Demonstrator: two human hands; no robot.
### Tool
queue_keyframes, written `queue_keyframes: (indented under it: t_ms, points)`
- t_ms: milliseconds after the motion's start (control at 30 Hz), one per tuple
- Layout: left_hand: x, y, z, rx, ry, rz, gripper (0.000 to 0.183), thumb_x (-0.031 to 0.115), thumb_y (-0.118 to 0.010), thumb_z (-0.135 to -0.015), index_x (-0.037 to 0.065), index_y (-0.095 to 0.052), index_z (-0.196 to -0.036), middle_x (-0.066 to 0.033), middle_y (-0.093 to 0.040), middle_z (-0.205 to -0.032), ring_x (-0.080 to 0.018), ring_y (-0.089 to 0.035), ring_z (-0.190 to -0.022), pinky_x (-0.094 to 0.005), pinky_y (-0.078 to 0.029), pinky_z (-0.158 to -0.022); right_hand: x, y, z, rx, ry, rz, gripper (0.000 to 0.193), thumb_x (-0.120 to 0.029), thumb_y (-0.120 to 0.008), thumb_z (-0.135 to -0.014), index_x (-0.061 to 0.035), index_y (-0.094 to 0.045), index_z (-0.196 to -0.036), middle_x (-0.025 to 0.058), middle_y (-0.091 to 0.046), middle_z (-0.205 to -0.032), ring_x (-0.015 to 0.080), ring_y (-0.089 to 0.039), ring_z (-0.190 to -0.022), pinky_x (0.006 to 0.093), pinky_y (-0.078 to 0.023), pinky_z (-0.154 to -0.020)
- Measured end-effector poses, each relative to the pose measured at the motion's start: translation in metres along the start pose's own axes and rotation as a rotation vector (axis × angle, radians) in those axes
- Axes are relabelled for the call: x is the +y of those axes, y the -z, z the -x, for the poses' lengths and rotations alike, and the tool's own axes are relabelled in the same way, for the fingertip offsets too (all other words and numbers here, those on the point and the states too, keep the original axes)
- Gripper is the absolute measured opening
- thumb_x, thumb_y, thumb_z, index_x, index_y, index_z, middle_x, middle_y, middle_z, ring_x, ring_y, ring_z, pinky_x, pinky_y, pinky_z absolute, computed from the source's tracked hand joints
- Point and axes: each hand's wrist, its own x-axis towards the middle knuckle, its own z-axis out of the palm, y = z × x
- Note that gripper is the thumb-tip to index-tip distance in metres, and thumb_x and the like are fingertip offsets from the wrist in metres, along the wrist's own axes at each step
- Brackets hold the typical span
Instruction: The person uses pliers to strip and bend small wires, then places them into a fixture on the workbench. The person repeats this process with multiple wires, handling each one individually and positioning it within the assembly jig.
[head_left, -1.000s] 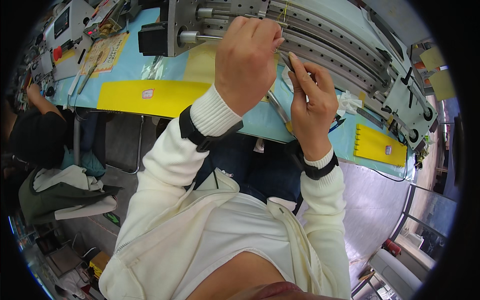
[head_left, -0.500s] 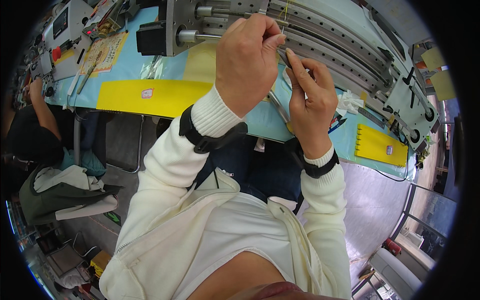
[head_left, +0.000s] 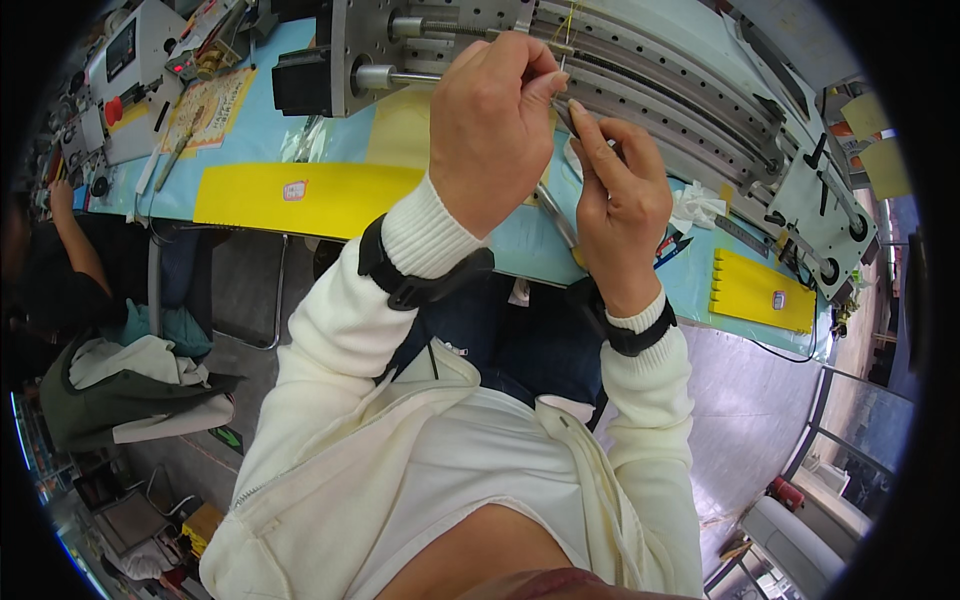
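Note:
My left hand (head_left: 488, 135) is raised over the front rail of a metal linear-rail machine (head_left: 660, 95), its thumb and forefinger pinched together. Whatever sits in that pinch is too small or hidden to make out. Just to the right, my right hand (head_left: 625, 195) grips a slim grey metal tool (head_left: 566, 115) between thumb and fingers, its far end close to the left fingertips. A thin yellow thread (head_left: 571, 18) runs up beyond the left fingertips over the machine. Below the hands, a metal rod-like tool (head_left: 556, 215) lies on the blue table cover.
A long yellow sheet (head_left: 310, 195) lies along the table's front edge, and a smaller yellow piece (head_left: 762, 290) at the right. Crumpled tissue (head_left: 697, 205) and pens (head_left: 673, 248) are near my right hand. A black motor (head_left: 303, 82) juts from the machine's left end. Another person (head_left: 75, 260) works at far left.
Both my hands keep nearly the same pose, with only a very slight shift. At far left, the other person's arm and head have moved a little.

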Motion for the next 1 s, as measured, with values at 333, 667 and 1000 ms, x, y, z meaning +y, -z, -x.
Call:
queue_keyframes:
  t_ms: [333,667,1000]
  points:
    - [0.006,0.029,0.001,0.232,-0.035,0.445,0.017,0.018,-0.057,-0.104,0.002,-0.06,-0.101,-0.0051,-0.064,-0.077,-0.0128,-0.063,-0.069,-0.0247,-0.05,-0.067,-0.008,0.034,-0.01,0.179,-0.02,0.022,0.039,0.008,-0.071,-0.086,-0.0052,-0.073,-0.122,0.0074,-0.067,-0.098,0.0169,-0.06,-0.087,0.0254,-0.049,-0.074]
    - [0.016,0.043,-0.017,0.351,-0.121,0.101,0.007,0.007,-0.065,-0.091,0.003,-0.059,-0.091,-0.0111,-0.057,-0.087,-0.0301,-0.056,-0.086,-0.0385,-0.045,-0.078,-0.014,0.072,-0.022,0.142,0.063,0.143,0.033,0.008,-0.056,-0.097,0.0031,-0.065,-0.129,0.0138,-0.06,-0.118,0.0235,-0.061,-0.104,0.0319,-0.05,-0.089]
    - [0.031,0.04,-0.008,0.364,-0.032,0.142,0.01,0.007,-0.068,-0.088,0.004,-0.058,-0.086,-0.0087,-0.056,-0.082,-0.0285,-0.052,-0.083,-0.0394,-0.042,-0.076,0.001,0.067,-0.017,0.02,-0.028,0.122,0.033,0.004,-0.057,-0.099,0.0039,-0.064,-0.13,0.0125,-0.06,-0.118,0.0225,-0.059,-0.107,0.0315,-0.047,-0.093]
